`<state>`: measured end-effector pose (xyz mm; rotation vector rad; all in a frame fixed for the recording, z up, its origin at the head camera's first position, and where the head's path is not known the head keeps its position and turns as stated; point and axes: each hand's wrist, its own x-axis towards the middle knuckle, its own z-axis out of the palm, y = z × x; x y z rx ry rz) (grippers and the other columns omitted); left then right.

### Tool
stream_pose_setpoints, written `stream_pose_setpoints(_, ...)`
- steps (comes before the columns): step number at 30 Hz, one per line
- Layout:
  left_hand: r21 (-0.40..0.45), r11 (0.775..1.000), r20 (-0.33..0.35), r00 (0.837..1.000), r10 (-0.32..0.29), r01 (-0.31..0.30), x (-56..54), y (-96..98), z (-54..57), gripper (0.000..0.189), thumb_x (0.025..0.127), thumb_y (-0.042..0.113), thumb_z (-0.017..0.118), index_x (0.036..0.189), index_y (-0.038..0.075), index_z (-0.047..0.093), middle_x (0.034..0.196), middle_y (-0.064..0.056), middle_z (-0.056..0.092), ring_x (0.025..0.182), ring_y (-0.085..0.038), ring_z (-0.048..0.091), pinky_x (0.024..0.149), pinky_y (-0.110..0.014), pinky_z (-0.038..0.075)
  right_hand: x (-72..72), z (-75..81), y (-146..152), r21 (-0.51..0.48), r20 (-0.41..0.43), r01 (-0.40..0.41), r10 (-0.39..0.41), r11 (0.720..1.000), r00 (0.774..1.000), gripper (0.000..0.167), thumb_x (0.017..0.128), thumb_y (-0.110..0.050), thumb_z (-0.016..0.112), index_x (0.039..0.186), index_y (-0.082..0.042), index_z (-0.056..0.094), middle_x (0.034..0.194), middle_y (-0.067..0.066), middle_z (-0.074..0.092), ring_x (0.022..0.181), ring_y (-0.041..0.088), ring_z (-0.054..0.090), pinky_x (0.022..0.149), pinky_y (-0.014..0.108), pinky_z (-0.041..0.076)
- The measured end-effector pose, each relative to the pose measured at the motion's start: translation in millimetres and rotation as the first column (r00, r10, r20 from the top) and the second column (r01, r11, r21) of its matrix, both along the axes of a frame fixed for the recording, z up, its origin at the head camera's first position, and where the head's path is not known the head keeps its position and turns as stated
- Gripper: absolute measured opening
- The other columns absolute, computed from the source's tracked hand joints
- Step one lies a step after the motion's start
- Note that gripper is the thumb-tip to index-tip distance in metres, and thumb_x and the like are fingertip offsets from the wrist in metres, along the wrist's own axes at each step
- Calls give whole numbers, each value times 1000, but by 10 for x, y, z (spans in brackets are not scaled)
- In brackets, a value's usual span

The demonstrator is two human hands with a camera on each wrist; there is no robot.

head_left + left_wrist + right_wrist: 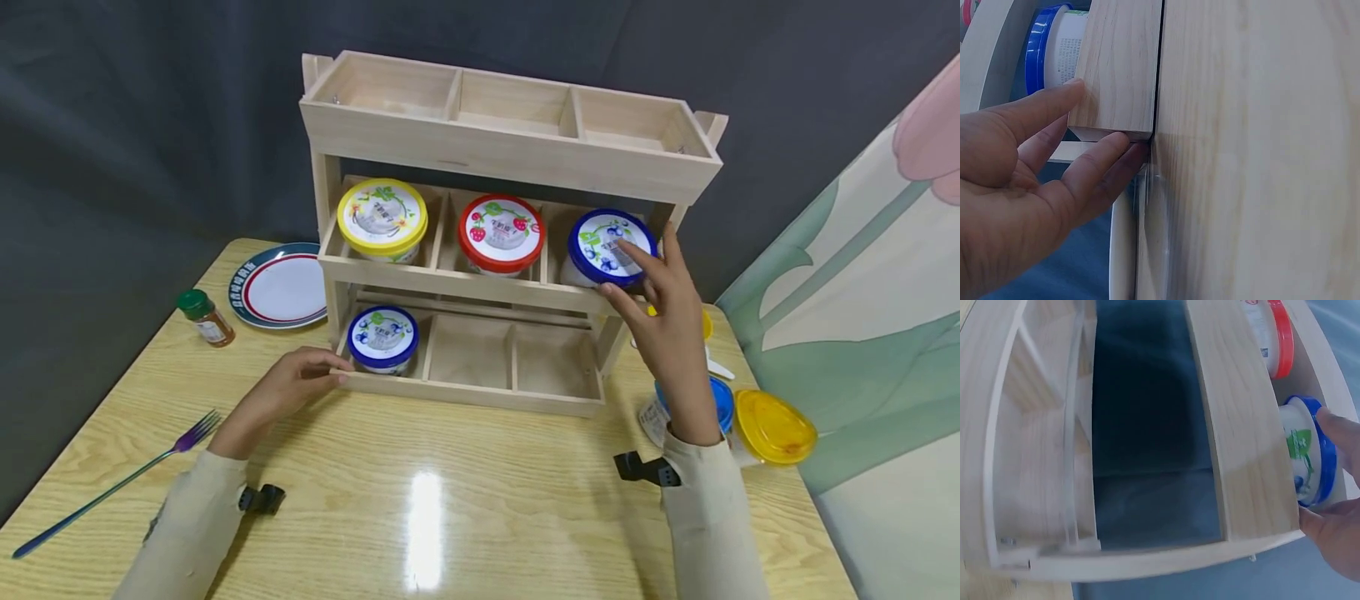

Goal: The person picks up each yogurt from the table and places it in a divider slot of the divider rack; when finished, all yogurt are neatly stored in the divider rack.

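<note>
At the right of the middle shelf, my right hand (660, 312) holds a round blue-lidded tub (600, 242). Its index finger lies on the lid and the thumb touches the front rim. In the right wrist view, fingers flank that tub (1304, 450). My left hand (300, 379) touches the front left corner of the lowest shelf of a wooden rack (480, 392); the left wrist view shows the fingertips on that board (1119, 62). Another blue-lidded tub (384, 336) stands just behind that corner.
Beside the held tub stand a red-lidded tub (501, 233) and a yellow-lidded tub (382, 215). Left of the rack are a plate (285, 287), a spice jar (206, 318) and a fork (127, 479). Yellow-lidded (776, 427) and blue-lidded containers stand by my right forearm.
</note>
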<state>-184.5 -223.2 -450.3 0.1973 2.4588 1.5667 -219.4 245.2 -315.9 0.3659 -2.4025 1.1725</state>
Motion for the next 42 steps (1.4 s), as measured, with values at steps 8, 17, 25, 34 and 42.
stream_pose_setpoints(8, 6, 1000, -28, 1000, -8, 8, 6, -1, -26, 21, 108, 6, 67, 123, -7, 74, 134, -23, 66, 123, -38, 64, 96, -39, 52, 335, -84, 64, 100, -85, 7, 2, 995, 996, 53, 96, 2, 82, 147, -3, 67, 180, 5, 21, 158, 38, 36, 122, 43, 40)
stream_pose_setpoints(17, 12, 1000, 14, 1000, 4, -4, 20, 30, 5, 24, 109, 12, 68, 125, -5, 74, 138, -23, 64, 123, -36, 64, 96, -37, 50, 877, -213, 175, 265, -221, -130, 191, 956, 956, 48, 107, -40, 69, 134, -1, 75, 171, 13, 42, 153, 21, 46, 119, 17, 36)
stream_pose_setpoints(25, 6, 1000, 12, 1000, 7, -7, 34, 21, 0, 26, 110, 14, 67, 127, -5, 73, 141, -24, 60, 128, -39, 61, 99, -37, 50, 1298, -366, 377, 167, -312, -19, 71, 986, 947, 65, 106, -55, 66, 122, 8, 76, 159, 23, 54, 145, 13, 54, 112, 15, 42)
stream_pose_setpoints(34, 5, 1000, 16, 1000, 5, -5, 55, 16, 17, 26, 110, 11, 66, 128, -6, 72, 143, -25, 60, 129, -39, 61, 101, -38, 50, 1496, -595, 790, -67, -153, 247, -254, 967, 955, 35, 98, 12, 73, 132, 12, 70, 165, 12, 50, 153, 19, 47, 118, 19, 39)
stream_pose_setpoints(42, 9, 1000, 1, 1000, -7, 7, 40, 27, 22, 27, 110, 11, 66, 129, -8, 71, 142, -26, 59, 131, -41, 59, 99, -34, 50, 1517, -762, 1138, -212, 63, 541, -541, 814, 839, 41, 103, 4, 70, 144, 0, 68, 167, 5, 47, 156, 19, 41, 126, 34, 30)
